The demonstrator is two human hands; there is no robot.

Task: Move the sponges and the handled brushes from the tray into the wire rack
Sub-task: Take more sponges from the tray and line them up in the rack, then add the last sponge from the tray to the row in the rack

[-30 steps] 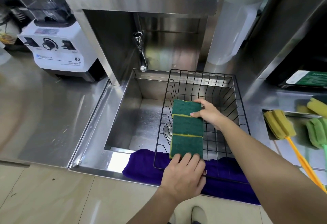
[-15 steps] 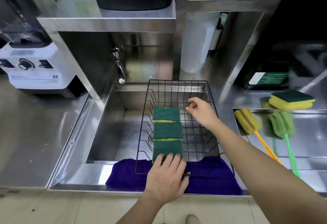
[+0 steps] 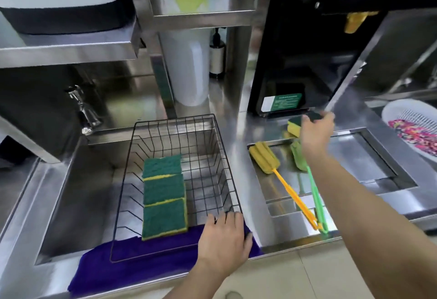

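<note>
A black wire rack (image 3: pixel 223 149) sits in the sink and holds three green-and-yellow sponges (image 3: pixel 163 194) in a row along its left side. My left hand (image 3: pixel 224 239) grips the rack's front right corner. My right hand (image 3: pixel 315 133) is stretched to the back of the steel tray (image 3: pixel 354 156), fingers curled over a green-topped yellow sponge (image 3: pixel 294 126) at the tray's far rim. A yellow brush (image 3: pixel 264 156) with an orange handle lies on the tray. Beside it lies a green brush (image 3: pixel 316 199), its head partly hidden under my wrist.
A purple cloth (image 3: pixel 142 265) lies under the rack's front edge. The faucet (image 3: pixel 82 109) stands at the sink's back left. A black machine (image 3: pixel 307 50) rises behind the tray. A white colander (image 3: pixel 411 130) sits at the far right.
My right hand left the rack and swung right to the sponge at the tray's back. My left hand slid from the nearest sponge to the rack's front right corner. The view turned right.
</note>
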